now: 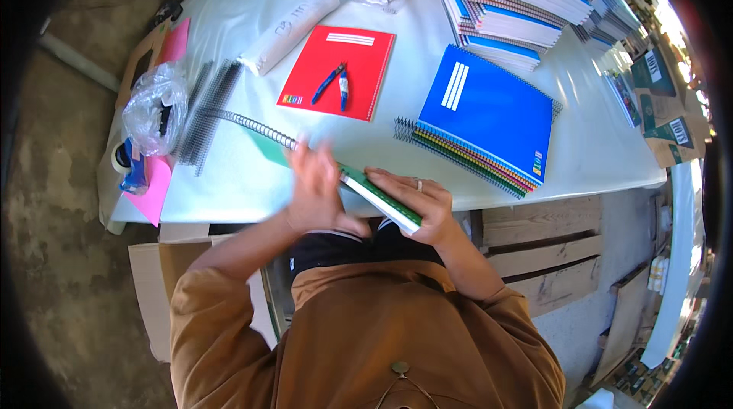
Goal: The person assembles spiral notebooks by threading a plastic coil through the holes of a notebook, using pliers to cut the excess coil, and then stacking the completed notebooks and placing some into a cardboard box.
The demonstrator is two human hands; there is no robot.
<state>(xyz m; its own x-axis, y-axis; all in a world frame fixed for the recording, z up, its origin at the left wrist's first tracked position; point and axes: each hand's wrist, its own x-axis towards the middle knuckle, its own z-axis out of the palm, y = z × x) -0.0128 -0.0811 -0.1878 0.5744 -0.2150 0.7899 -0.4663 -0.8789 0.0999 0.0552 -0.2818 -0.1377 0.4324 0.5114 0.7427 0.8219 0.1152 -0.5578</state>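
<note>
My right hand [429, 207] grips a green-covered notebook [383, 195] by its outer side, tilted with one long edge up at the table's front edge. A dark spiral binding coil [256, 128] runs from the left toward the notebook's near-left end. My left hand [314, 191] is at that end, by the coil; motion smears its fingers, so its grip cannot be made out. Beyond my hands, blue-handled cutting pliers [343, 92] lie spread on a red notebook [372, 58].
Loose binding coils [202, 130] lie left, beside a crumpled plastic bag [155, 107] and pink sheets [155, 191]. Blue-covered spiral notebooks [489, 119] are stacked right, with taller notebook piles [515, 16] behind. A white roll [294, 31] rests at the back; cardboard boxes [672, 134] stand far right.
</note>
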